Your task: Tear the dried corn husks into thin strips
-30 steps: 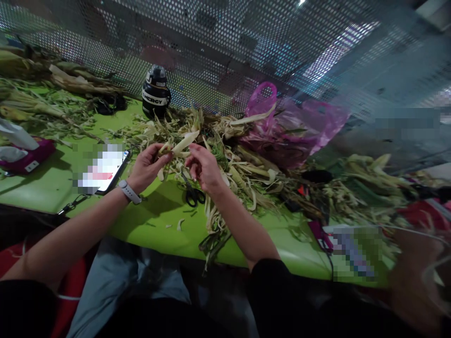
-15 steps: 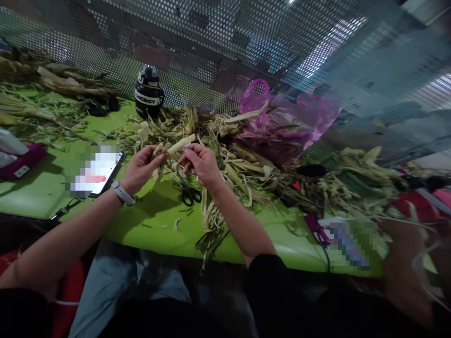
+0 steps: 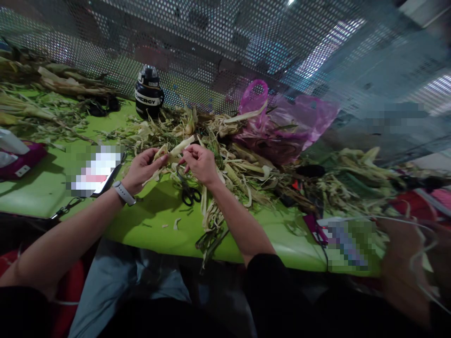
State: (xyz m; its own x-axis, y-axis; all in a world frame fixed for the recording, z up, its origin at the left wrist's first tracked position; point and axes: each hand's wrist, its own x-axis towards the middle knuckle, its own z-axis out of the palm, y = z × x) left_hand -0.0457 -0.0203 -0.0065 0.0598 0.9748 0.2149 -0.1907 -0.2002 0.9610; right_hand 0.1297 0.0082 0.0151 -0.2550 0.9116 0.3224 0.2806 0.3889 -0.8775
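Note:
Between the thumb and fingers of my left hand [image 3: 144, 170] is a pale plant stalk [image 3: 183, 145], with loose, husk-like leaf strips at its lower end. The stalk slants up to the right, over a heap of leaves. My right hand [image 3: 199, 162] is closed in a pinch beside its upper part; whether the fingertips grip the stalk or a thin strip is hidden. Black-handled scissors [image 3: 191, 196] lie on the green table [image 3: 151, 225] below my right hand, their blades partly covered. Cut leaves and stalks [image 3: 232, 176] are heaped behind and right of my hands.
A black bottle [image 3: 148, 94] stands at the back against a perforated metal panel [image 3: 211, 42]. A pink plastic bag [image 3: 282, 126] sits on the heap. Left lie a phone [image 3: 98, 171] and a purple tissue box [image 3: 21, 162]. At the far right is another person's arm [image 3: 401, 263].
My right hand has shifted slightly left and its fingers have drawn closer together by the stalk. My left hand has turned a little, and a leaf strip now hangs below it.

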